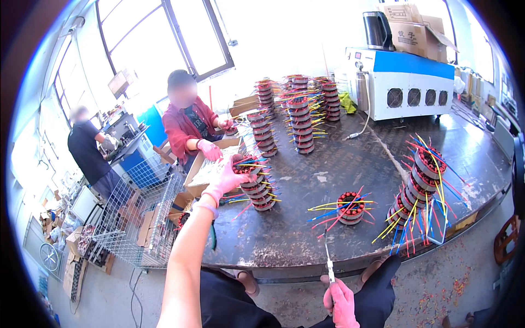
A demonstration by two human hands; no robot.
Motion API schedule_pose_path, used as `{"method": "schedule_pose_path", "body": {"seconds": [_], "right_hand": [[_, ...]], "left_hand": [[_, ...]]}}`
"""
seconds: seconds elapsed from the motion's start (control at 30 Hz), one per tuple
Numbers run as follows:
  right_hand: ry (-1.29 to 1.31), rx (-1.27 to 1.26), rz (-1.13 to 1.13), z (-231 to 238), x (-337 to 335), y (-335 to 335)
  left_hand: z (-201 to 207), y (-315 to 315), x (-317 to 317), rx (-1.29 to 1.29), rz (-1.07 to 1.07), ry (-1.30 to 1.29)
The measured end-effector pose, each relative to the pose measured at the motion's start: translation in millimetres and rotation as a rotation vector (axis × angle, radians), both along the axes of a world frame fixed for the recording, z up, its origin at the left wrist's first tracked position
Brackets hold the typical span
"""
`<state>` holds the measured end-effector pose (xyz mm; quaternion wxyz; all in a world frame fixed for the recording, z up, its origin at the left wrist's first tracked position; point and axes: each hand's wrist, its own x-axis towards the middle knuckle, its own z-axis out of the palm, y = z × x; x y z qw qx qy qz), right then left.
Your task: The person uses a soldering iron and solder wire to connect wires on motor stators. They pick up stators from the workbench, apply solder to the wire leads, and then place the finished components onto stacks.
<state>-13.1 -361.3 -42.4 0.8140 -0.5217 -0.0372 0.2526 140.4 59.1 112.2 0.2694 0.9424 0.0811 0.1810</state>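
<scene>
The left hand (228, 179), in a pink glove, lies just off the view's centre toward 8 o'clock. Its fingers and thumb are closed around the top of the near stack (258, 192), a column of coil rings trailing red, blue and yellow wires. That stack stands on the dark tabletop (295, 232), at 6 o'clock, close to the centre.

At 5 o'clock, off the tabletop's near edge, the right hand (343, 306), also gloved in pink, is wrapped around the white handle of a tool (330, 267). The tool's thin tip points to 12 o'clock, near the loose wire ends of a single ring (350, 209) at 4 o'clock; whether tip and wire touch, I cannot tell.

Between 3 and 4 o'clock the right stack (418, 188) slants in the view, its wires hanging toward the edge. Toward 1 o'clock stand the far stacks (299, 123), close together. At 2 o'clock sits a blue-and-white machine (410, 90) with a kettle (375, 31) and a carton (410, 38) on top.

A co-worker (180, 131) in a red shirt is at 10 o'clock, wearing pink gloves. At 8 o'clock is a wire cage (117, 210); at 9, farther off, a person (87, 150) in dark clothes.
</scene>
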Motion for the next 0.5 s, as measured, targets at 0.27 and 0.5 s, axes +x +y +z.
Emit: {"method": "schedule_pose_path", "body": {"seconds": [0.27,0.5], "right_hand": [[0.001,0.01,-0.014,-4,-1,-1],[-0.015,-0.008,-0.012,3,0,0]], "left_hand": [[28,-2,-12,-0.001,-0.114,0.098],[26,1,-11,-0.126,-0.143,0.134]]}}
